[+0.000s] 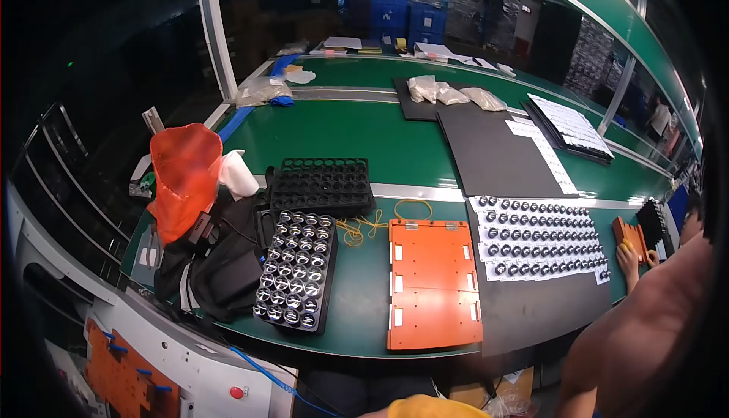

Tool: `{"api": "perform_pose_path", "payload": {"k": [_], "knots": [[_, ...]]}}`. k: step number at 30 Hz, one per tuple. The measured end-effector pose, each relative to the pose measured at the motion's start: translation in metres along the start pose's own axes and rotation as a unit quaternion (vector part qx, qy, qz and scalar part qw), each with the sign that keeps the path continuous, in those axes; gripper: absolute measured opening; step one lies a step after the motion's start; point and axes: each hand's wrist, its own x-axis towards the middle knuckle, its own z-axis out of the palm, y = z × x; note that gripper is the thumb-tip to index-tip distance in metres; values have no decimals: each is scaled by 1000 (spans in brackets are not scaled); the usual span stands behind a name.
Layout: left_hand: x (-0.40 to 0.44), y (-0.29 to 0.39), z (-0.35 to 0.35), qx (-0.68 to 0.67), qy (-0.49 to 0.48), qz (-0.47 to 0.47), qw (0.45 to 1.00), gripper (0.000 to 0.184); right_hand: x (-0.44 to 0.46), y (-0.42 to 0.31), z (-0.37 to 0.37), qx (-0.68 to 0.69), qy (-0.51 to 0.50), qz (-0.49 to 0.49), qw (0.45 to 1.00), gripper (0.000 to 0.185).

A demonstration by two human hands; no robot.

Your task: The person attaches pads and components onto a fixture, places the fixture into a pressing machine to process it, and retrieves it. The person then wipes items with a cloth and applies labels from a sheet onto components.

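Observation:
Neither of my hands shows clearly. At the bottom edge, a yellow shape [437, 406], perhaps cloth, is cut off by the frame; I cannot tell what it belongs to. In front of me on the green bench lies an orange fixture plate [433, 285] with hinges along its far edge. To its left, a black tray [325, 304] holds many shiny round parts in rows. Behind that tray sits another black tray [323, 182] with round pockets. On the right, rows of black round parts on white strips [539, 239] lie on a dark mat [531, 312].
At the right, a co-worker's hand [627, 262] is on an orange block [629, 236]. A red-orange bag [186, 175] and dark fabric [220, 258] occupy the left side. Yellow cord [363, 230] lies by the trays. Clear bags [452, 93] rest on dark boards farther back.

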Motion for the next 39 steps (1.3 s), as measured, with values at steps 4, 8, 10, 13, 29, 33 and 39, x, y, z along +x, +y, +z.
{"api": "perform_pose_path", "payload": {"k": [4, 8, 10, 13, 29, 33, 39], "knots": [[-1, 3, -3, 15, 10, 11, 1000, 46, -1, -2, 4, 3, -5, 9, 1000, 78], [-6, 4, -2, 13, 18, 16, 1000, 46, -1, -6, 3, 1, -10, 13, 1000, 77], [-8, 5, -1, 15, 17, 17, 1000, 46, -1, -10, 1, -4, -14, 18, 1000, 77], [-10, 6, -3, 20, 18, 21, 999, 46, -4, -13, 2, -4, -17, 16, 1000, 76], [-32, 16, -13, 25, 22, 42, 999, 45, 0, -35, -4, -18, -40, 35, 998, 74], [-37, 21, -19, 22, 22, 45, 998, 45, 2, -41, -4, -23, -44, 38, 998, 74], [-47, 25, -24, 16, 22, 52, 998, 45, 6, -54, -8, -38, -50, 45, 997, 73]]}}
